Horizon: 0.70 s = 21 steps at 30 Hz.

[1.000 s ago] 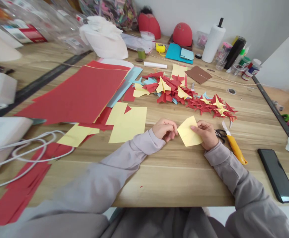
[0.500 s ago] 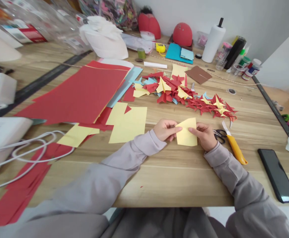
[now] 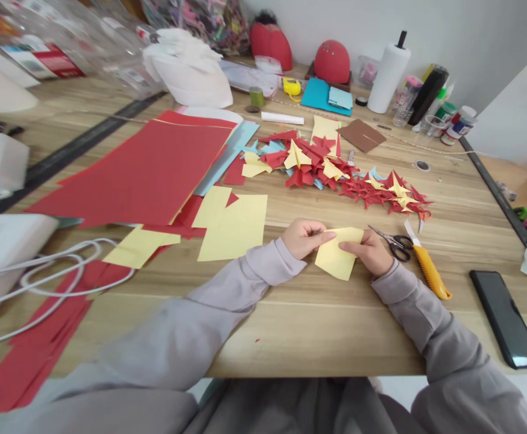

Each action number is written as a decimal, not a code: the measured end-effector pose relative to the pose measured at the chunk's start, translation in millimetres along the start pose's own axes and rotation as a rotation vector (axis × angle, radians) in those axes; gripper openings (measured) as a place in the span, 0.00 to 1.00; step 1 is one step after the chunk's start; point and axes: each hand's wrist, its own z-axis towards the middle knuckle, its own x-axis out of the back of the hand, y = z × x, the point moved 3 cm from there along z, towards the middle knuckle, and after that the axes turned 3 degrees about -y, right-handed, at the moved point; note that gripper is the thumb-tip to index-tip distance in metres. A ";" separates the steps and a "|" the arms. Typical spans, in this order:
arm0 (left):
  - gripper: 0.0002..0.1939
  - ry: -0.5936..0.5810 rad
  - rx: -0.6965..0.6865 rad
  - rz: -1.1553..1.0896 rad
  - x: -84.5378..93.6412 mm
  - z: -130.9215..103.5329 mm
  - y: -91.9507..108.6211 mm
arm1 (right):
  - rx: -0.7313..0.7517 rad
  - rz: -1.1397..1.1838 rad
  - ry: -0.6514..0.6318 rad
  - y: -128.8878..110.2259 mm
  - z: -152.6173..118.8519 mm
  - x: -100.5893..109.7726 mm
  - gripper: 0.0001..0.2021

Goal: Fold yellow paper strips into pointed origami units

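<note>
- Left hand (image 3: 306,239) and right hand (image 3: 371,250) pinch opposite sides of a small yellow paper (image 3: 339,253) above the table (image 3: 318,337).
- Bare wood lies between the paper and the table's front edge, marked by one tiny red scrap (image 3: 257,340).
- Just beyond the right hand: black-handled scissors (image 3: 398,246), then an orange-handled knife (image 3: 430,271).
- Black phone (image 3: 508,319) near the front edge, far right; dark handwriting beside it is unreadable.
- Red-and-white bottle label (image 3: 41,61), far left: wording too blurred to read.
</note>
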 end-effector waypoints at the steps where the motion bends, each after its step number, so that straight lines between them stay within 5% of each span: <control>1: 0.20 0.010 0.005 -0.007 0.4 0.1 0.3 | 0.001 0.004 -0.006 0.6 0.1 0.7 0.11; 21: 0.20 0.119 0.165 -0.218 8.4 1.1 -2.4 | 0.035 -0.020 -0.028 7.5 2.2 13.2 0.05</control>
